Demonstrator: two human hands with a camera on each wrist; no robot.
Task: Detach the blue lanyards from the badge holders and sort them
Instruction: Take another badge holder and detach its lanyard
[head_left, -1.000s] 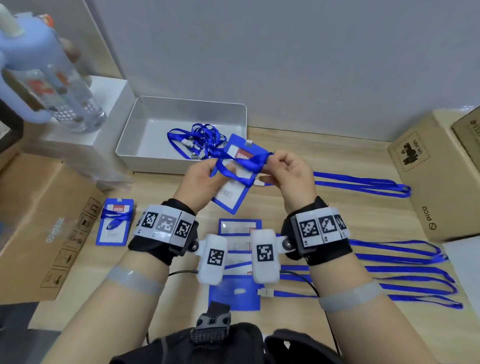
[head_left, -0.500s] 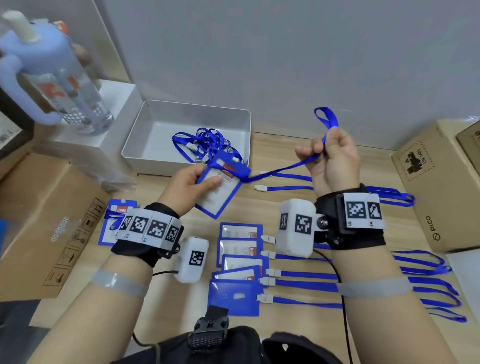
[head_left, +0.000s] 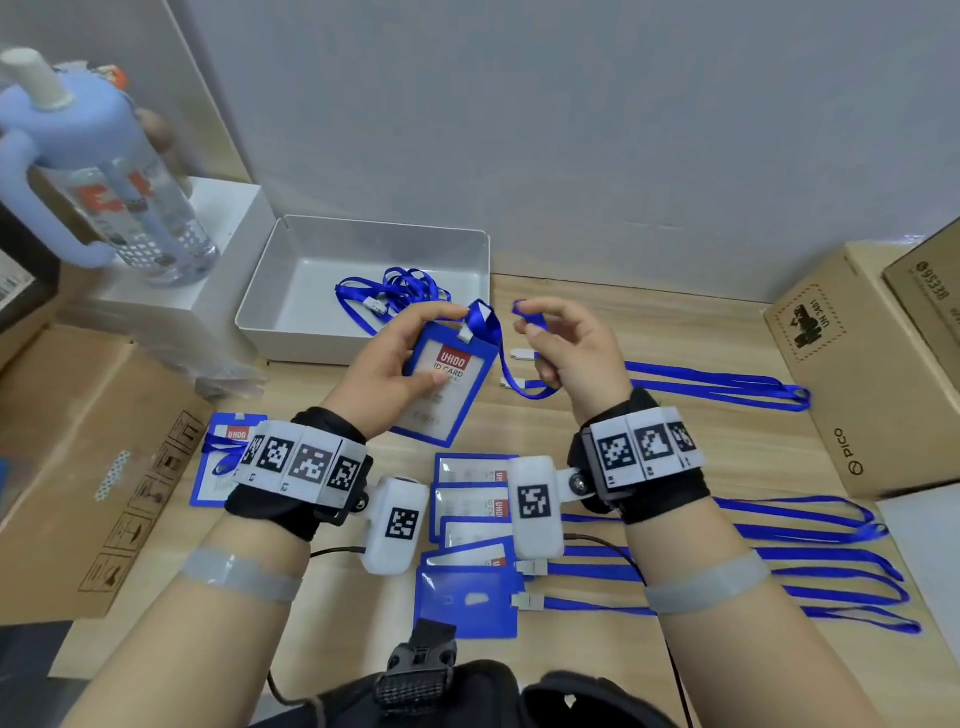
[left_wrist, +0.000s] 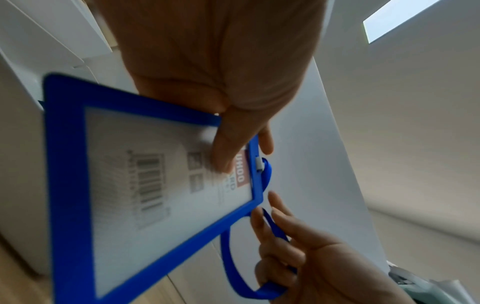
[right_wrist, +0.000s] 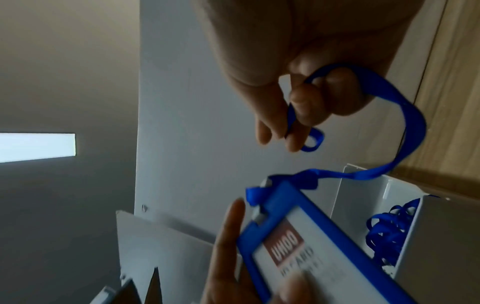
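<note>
Left hand: the left hand (head_left: 387, 371) grips a badge holder (head_left: 447, 387) above the wooden table (head_left: 675, 452), thumb across its clear front, fingers curled behind its top edge.
Badge holder: a flat rectangle, glossy blue plastic frame round a transparent window; inside, a white card with a red band printed "UHOO" and a barcode. It hangs tilted, top edge away from the person.
Right hand: the right hand (head_left: 569, 353) pinches a blue lanyard (head_left: 511, 376) between thumb and forefinger, just right of the holder's top; the other fingers curl round the strap lower down.
Lanyard: a thin, flat woven ribbon with a slight sheen. It is still looped through the slot at the holder's top edge, bunched there, then sags in a soft curve down to the right hand's palm; its end forms a small loop past the fingertips.
Tray: beyond the held holder, a shallow grey rectangular tray (head_left: 291, 270) with smooth walls holds a tangled heap of loose blue lanyards (head_left: 395, 291).
Below the hands: a column of overlapping badge holders (head_left: 470, 545) lies flat, their straps (head_left: 810, 561) stretched rightward in long narrow loops.
Left of the gripping hand: one more holder (head_left: 218, 467) lies flat, ribbon wrapped round it.
Sides: matte brown cardboard boxes (head_left: 852, 374).
</note>
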